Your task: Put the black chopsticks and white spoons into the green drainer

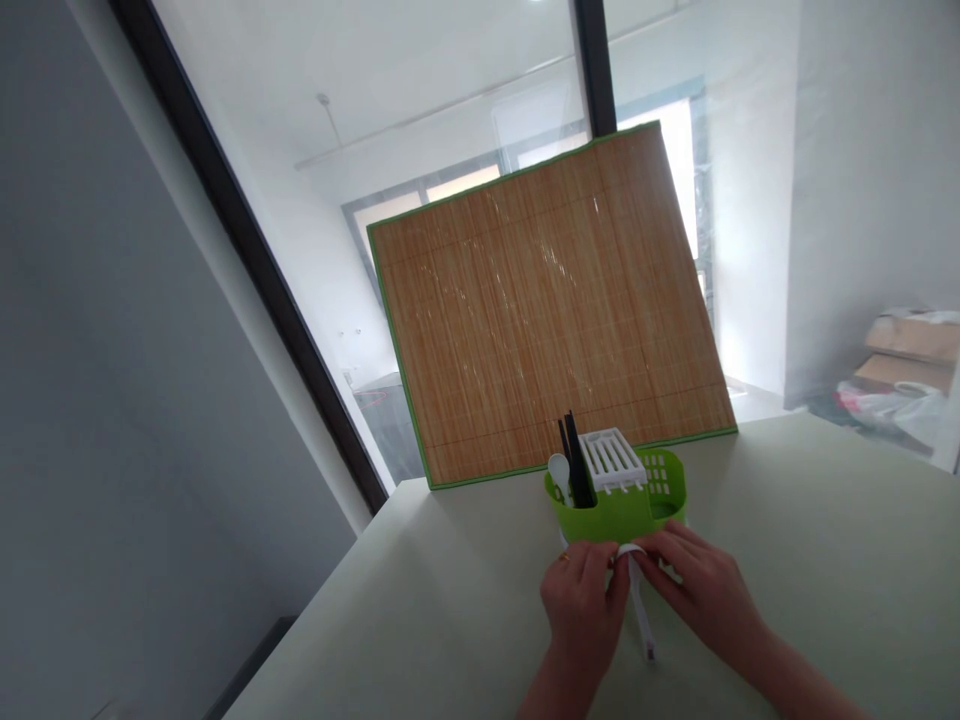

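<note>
Both hands meet at the white spoon [639, 605], whose long handle slants down toward the near side of the table. My left hand [584, 600] pinches the left edge of its rounded upper end. On the other edge, the fingers of my right hand [701, 580] are closed. Much of that end is covered by fingers. Just beyond the hands stands a green utensil holder [611, 522]. In its left part are another white spoon [559, 470] and black chopsticks [574, 460]. A white slotted rack [613, 458] sits over the holder's middle.
Behind the holder, a bamboo mat [551, 310] with green edging leans on the glass. The pale table [450, 590] reaches to the glass. A grey wall [150, 350] rises at left. Cardboard boxes [911, 345] and plastic bags lie beyond the table at right.
</note>
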`<state>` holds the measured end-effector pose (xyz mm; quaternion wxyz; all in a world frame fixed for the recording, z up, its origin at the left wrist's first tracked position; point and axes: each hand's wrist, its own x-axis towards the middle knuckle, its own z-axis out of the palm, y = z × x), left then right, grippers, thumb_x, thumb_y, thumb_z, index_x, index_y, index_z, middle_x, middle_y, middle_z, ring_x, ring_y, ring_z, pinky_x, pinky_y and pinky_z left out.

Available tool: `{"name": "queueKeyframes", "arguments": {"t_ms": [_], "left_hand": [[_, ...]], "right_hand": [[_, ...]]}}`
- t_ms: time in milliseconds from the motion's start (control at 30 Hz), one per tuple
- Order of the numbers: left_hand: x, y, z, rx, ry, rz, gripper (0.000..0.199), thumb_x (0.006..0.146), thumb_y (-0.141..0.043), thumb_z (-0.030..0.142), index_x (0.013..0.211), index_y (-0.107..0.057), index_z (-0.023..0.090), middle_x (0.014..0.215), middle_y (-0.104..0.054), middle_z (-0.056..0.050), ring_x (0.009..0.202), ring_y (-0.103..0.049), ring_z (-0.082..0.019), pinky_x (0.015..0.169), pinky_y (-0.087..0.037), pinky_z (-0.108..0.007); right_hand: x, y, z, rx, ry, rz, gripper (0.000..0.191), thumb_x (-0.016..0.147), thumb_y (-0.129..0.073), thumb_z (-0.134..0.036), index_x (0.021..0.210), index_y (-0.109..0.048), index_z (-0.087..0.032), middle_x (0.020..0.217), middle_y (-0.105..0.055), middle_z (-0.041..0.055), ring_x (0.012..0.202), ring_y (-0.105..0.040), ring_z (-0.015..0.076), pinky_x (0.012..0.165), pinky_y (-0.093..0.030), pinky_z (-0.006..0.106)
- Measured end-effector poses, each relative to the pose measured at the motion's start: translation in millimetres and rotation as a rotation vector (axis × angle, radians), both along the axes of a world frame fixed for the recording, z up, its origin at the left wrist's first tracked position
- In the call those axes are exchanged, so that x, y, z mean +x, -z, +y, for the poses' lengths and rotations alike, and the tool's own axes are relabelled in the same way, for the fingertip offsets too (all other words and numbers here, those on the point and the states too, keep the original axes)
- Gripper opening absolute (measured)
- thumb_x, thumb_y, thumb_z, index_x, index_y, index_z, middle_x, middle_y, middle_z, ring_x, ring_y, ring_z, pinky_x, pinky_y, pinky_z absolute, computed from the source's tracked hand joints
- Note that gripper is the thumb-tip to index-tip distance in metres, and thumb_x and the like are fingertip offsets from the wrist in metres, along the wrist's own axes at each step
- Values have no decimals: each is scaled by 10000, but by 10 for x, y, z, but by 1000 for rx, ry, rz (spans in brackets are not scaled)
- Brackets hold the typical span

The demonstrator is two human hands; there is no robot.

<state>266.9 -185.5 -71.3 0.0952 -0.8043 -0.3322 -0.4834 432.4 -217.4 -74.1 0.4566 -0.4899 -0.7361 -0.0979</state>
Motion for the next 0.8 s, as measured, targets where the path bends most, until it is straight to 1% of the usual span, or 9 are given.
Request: {"name": "queueKeyframes", "arguments": {"t_ms": [100,167,267,367,433,467,567,667,800], "left_hand": [[-42,-117,-13,106,-28,94,56,862,-563,208,853,-619,212,692,-654,-15,649,-599,-147,613,-410,-272],[-114,-258,18,140,-45,51,54,859,-569,208,860,-623,207,697,-654,-14,634,-588,-134,614,-405,-255],[-256,-605,161,156,-105,-136,89,865,-569,250,847,-637,195,672,-628,6,569,-532,-98,587,-386,-218],[-347,-982,404,159,-184,-309,186,873,-552,327,808,-648,182,607,-566,32,526,-472,-79,551,-358,-198],[-347,-1140,594,141,-224,-381,237,872,-544,371,789,-648,175,595,-550,37,528,-467,-77,544,-347,-194],[-330,-1174,689,126,-236,-398,254,871,-539,385,782,-649,174,597,-552,36,530,-469,-76,544,-343,-194],[-246,-1109,945,61,-256,-369,278,874,-520,399,783,-658,176,616,-579,24,540,-490,-80,548,-332,-200],[-174,-888,1127,-18,-283,-271,284,888,-498,390,803,-666,177,647,-613,3,570,-526,-94,558,-322,-208],[-129,-595,1247,-123,-297,-164,287,902,-480,382,808,-661,181,718,-655,-18,629,-565,-112,590,-324,-214]], "right_hand": [[22,-11,-27,-50,-32,32,149,932,-483,-312,905,-601,-225,787,-625,15,740,-585,164,667,-455,274],[103,-25,-44,-127,-38,72,166,923,-486,-348,977,-597,-237,815,-634,12,711,-589,155,644,-464,263],[350,-17,-57,-260,30,165,238,918,-460,-414,1024,-589,-245,808,-642,8,653,-582,153,598,-461,262],[686,71,-56,-380,138,206,283,896,-445,-486,934,-610,-259,744,-649,-7,619,-583,168,587,-442,281],[887,174,-56,-460,196,210,311,892,-423,-514,909,-612,-268,722,-655,-11,626,-595,183,602,-436,295],[967,233,-58,-493,220,210,318,891,-415,-521,907,-611,-272,728,-662,-10,641,-605,191,616,-436,303],[1096,388,-65,-560,260,209,329,883,-402,-528,885,-615,-278,749,-675,-2,679,-624,211,638,-435,318],[1086,455,-75,-580,258,192,321,880,-401,-520,879,-620,-286,763,-677,-4,691,-632,213,636,-432,318],[1021,442,-83,-574,282,171,271,868,-419,-480,868,-627,-306,750,-675,-21,684,-634,205,593,-414,300]]}}
